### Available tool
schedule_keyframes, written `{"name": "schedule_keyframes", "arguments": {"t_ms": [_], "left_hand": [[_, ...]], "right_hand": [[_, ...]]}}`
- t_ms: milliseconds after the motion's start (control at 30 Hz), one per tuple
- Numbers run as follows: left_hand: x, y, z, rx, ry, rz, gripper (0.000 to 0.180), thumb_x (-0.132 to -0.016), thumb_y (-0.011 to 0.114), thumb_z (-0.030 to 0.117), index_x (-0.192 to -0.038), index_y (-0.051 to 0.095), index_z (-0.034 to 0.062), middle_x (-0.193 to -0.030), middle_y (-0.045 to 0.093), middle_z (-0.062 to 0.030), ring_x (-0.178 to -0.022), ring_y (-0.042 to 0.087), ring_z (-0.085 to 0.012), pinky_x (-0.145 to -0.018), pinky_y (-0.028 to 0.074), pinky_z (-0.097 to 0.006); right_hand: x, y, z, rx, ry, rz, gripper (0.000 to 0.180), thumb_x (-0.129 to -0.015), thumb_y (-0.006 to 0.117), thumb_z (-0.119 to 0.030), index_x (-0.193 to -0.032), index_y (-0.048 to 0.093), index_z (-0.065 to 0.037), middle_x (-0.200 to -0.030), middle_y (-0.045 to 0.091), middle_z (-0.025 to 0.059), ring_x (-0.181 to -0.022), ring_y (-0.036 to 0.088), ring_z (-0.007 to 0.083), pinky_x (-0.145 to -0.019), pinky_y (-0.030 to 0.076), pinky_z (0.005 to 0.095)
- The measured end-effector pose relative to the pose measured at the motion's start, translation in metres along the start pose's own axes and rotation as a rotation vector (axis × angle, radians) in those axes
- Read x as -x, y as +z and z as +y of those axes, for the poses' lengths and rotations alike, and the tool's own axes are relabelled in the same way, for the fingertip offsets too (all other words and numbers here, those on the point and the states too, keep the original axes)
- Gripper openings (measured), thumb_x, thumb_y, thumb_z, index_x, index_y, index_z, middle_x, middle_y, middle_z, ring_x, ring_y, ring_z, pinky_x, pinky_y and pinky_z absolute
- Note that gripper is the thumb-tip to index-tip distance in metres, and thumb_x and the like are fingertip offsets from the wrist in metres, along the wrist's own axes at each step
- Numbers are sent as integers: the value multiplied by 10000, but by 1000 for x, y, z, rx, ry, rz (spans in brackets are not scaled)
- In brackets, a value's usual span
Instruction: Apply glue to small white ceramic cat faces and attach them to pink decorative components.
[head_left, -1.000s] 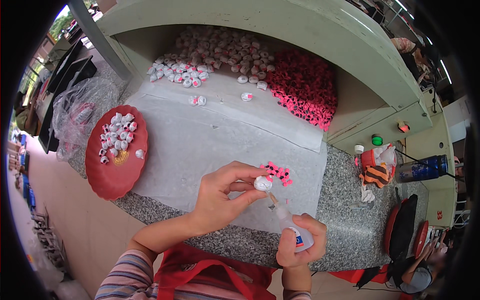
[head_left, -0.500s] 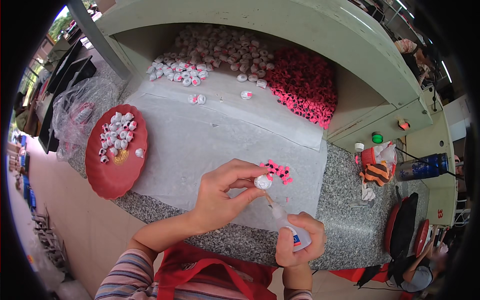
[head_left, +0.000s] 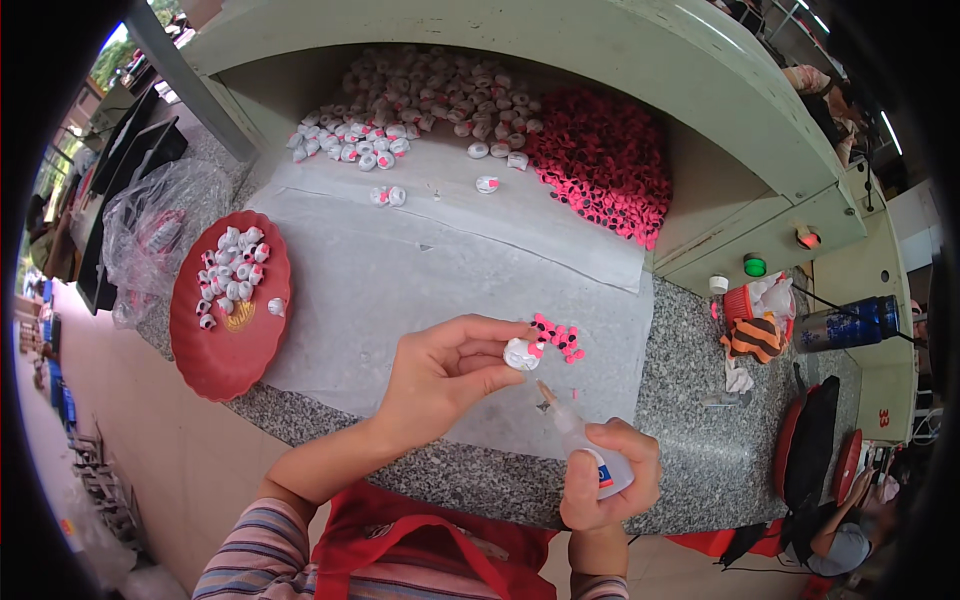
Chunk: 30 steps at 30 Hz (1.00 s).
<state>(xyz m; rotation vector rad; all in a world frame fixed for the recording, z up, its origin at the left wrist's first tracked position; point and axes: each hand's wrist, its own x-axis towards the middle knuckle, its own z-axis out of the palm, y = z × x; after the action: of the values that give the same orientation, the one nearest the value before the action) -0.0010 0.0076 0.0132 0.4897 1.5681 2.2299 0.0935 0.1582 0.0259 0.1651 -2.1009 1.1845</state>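
Between the thumb and fingers of my left hand (head_left: 440, 378) is a small white rounded piece (head_left: 521, 354) with a pink bit on its side. My right hand (head_left: 612, 474) grips a squeeze glue bottle (head_left: 575, 430), translucent with a narrow tip. That tip points up toward the white piece and stands a little apart from it. Just beyond my left fingertips, a small cluster of pink and black bits (head_left: 558, 336) lies on the white paper sheet (head_left: 370, 290).
A red scalloped dish (head_left: 205, 355) at the left holds several white pieces. Under the pale green shelf sit a heap of white pieces (head_left: 440, 85) and a pink-and-black heap (head_left: 605, 160). Right: a red basket (head_left: 737, 303), an orange-and-black striped item (head_left: 754, 340), a blue bottle (head_left: 850, 325).
My right hand has drawn the glue bottle slightly down and right, so its tip is farther from the white piece. In my left hand, the piece has turned and shows more pink.
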Motion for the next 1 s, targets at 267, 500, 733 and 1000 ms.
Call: {"name": "schedule_keyframes", "arguments": {"t_ms": [267,500,733,1000], "left_hand": [[-2,-1,7,139,-198,-14,340,-727,565,-126,-1054,504,-56,-1070,557,-204,-968,573,-229,-806,494,-307],[-2,-3,5,148,-206,-4,344,-720,571,-128,-1049,505,-56,-1066,558,-208,-965,575,-231,-805,495,-302],[-3,-4,5,127,-194,14,347,-717,575,-128,-1049,509,-55,-1064,559,-207,-963,575,-229,-809,493,-301],[-2,-4,4,114,-196,2,357,-717,570,-134,-1060,506,-59,-1070,556,-207,-967,572,-232,-821,489,-310]], "right_hand": [[0,1,2,-30,-26,2,228,-665,600,-52,-865,523,26,-667,591,101,-416,502,170,-397,403,255],[0,-1,3,-18,-4,16,223,-666,601,-49,-860,522,27,-668,591,101,-420,506,173,-400,404,257],[-3,-3,3,7,-54,2,223,-658,602,-36,-853,519,33,-670,590,98,-428,519,180,-402,413,259],[-3,0,1,-12,-38,-6,215,-654,601,-38,-841,523,33,-664,591,94,-420,518,177,-403,418,258]]}}
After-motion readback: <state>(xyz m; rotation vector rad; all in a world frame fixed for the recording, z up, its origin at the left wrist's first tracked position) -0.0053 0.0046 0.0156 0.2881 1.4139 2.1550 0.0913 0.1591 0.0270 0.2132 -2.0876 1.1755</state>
